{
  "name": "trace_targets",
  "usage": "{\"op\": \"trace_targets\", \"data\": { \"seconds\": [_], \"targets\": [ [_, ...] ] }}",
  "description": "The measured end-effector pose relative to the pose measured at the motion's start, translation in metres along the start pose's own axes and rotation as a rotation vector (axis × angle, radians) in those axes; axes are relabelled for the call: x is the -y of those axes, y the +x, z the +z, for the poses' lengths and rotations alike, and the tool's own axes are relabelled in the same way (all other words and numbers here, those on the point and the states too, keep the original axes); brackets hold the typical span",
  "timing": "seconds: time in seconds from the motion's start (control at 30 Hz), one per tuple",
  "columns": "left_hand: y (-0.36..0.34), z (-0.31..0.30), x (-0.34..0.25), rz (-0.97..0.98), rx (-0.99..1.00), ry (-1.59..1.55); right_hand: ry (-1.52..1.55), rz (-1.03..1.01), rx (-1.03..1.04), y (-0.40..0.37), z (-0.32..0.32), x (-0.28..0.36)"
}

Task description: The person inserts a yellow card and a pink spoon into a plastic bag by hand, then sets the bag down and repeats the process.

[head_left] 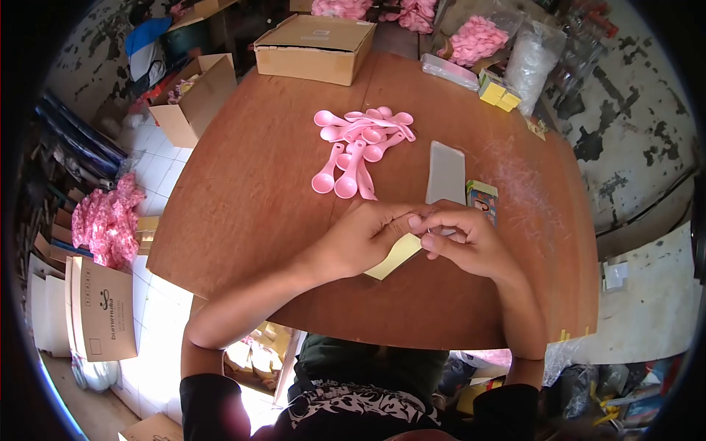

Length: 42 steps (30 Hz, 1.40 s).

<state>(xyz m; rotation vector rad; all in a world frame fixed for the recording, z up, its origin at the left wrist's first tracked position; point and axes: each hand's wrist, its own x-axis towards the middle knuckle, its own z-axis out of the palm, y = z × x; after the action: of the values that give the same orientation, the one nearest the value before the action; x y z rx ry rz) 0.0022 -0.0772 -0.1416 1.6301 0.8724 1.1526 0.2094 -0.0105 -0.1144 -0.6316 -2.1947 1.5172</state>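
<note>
My left hand (373,231) and my right hand (468,237) meet over the near part of the table, fingertips almost touching. Both are closed in a pinch; what sits between the fingers is too small to make out. A pale yellow paper piece (397,257) shows just below the fingers, partly covered by my left hand. Beyond the hands lies a loose pile of pink measuring spoons (356,160). A whitish flat tray (446,173) is just past my right hand, with a small printed box (482,197) beside it.
Thin clear strands (523,187) are scattered on the right of the brown table (243,176). At the far edge stand a closed carton (315,50), yellow boxes (498,90) and a clear plastic bag (535,62). Open cartons (195,103) and pink bundles (109,220) sit on the left floor.
</note>
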Motion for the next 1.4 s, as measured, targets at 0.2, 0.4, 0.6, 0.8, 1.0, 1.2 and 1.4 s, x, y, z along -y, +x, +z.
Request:
{"op": "trace_targets", "data": {
  "seconds": [0.2, 0.4, 0.6, 0.8, 1.0, 1.2, 1.4],
  "targets": [
    [0.001, 0.011, 0.001, 0.226, -0.177, 0.186, -0.179, 0.149, 0.188, 0.001, 0.001, 0.005],
    [-0.006, 0.000, -0.007, -0.017, -0.163, 0.226, -0.028, 0.099, 0.078, 0.024, -0.024, 0.001],
    [-0.008, 0.007, -0.002, -0.087, -0.134, 0.127, -0.405, -0.099, -0.309, 0.105, -0.074, -0.051],
    [-0.006, 0.008, 0.008, -0.023, -0.115, 0.180, -0.902, -0.392, -0.356, 0.171, -0.070, -0.086],
    [-0.006, 0.004, 0.008, -0.209, -0.091, -0.021, -0.819, -0.381, -0.419, 0.189, -0.062, -0.095],
    [-0.006, -0.004, 0.018, -0.106, -0.153, -0.001, -0.023, -0.165, -0.569, 0.134, -0.070, -0.046],
    [-0.004, -0.006, 0.005, -0.208, -0.145, 0.035, 0.222, -0.283, -0.696, 0.056, -0.089, 0.005]
  ]
}}
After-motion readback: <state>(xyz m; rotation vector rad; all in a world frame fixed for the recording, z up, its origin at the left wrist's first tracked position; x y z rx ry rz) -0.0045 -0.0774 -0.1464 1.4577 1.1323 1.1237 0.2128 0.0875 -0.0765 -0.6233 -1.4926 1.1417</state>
